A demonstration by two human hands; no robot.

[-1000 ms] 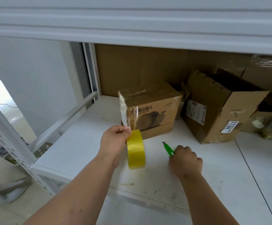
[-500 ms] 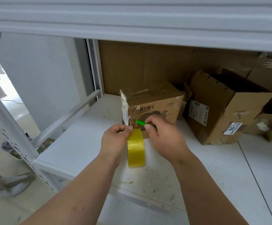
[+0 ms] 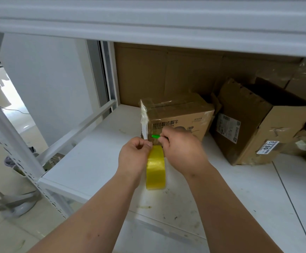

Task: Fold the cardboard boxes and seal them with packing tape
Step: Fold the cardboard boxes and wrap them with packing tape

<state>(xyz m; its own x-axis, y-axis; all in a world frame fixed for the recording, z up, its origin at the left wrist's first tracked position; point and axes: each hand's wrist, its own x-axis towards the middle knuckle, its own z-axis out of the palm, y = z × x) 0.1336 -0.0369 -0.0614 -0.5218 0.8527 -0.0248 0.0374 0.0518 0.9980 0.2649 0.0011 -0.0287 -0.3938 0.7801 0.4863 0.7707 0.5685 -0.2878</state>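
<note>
head view: right hand (image 3: 182,154) has brought green cutter (image 3: 155,136) up from shelf (image 3: 86,161) to tape strip (image 3: 144,123).
left hand (image 3: 133,157) grip pinches strip above yellow roll (image 3: 155,170); cut likely next, sealing small box (image 3: 177,114).

The larger open cardboard box (image 3: 254,125), at about three o'clock from the hands, carries a small white sticker (image 3: 267,147) low on its side, printed with the number "0613"; the smaller print around it is too fine to read. A white shipping label (image 3: 228,128) on the same box shows barcodes and small text, all illegible. The small taped box (image 3: 180,114), at twelve o'clock, has dark Chinese characters (image 3: 165,124) across its front, with a tiny Latin word ending in "Toy" beneath.
</note>
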